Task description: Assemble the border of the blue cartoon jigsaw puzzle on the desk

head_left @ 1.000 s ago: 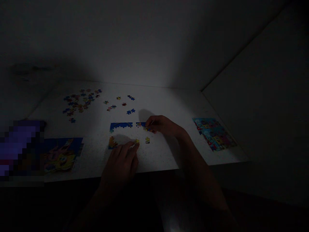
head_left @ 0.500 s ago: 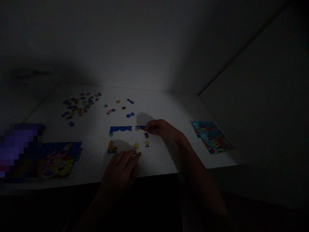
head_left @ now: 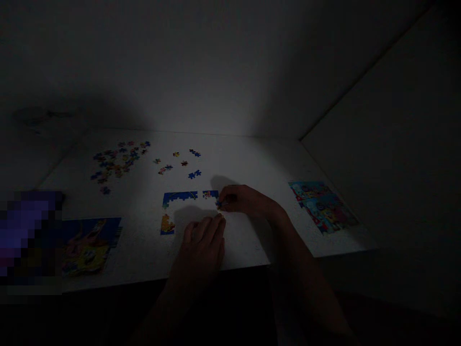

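Note:
On the white table lies a partly joined jigsaw border. A blue top strip (head_left: pixel 180 196) with a yellow line runs along its left part. A short blue strip (head_left: pixel 210 194) lies to its right, across a small gap. An orange and blue corner section (head_left: pixel 167 224) sits lower left. My right hand (head_left: pixel 239 199) pinches a small dark puzzle piece (head_left: pixel 219 204) just below the short strip. My left hand (head_left: pixel 201 242) lies palm down just below, fingers extended side by side, fingertips close to that piece. Yellow pieces under it are hidden.
Many loose puzzle pieces (head_left: pixel 117 161) form a pile at the back left, with several more, including blue joined pieces (head_left: pixel 194 174), behind the border. Picture puzzles lie at the left (head_left: pixel 90 245) and right (head_left: pixel 324 206). Walls stand behind and to the right; the light is dim.
My left hand has slid right and slightly up, covering where the yellow pieces lay. My right hand has moved a little down along the border's right side. The view has shifted slightly.

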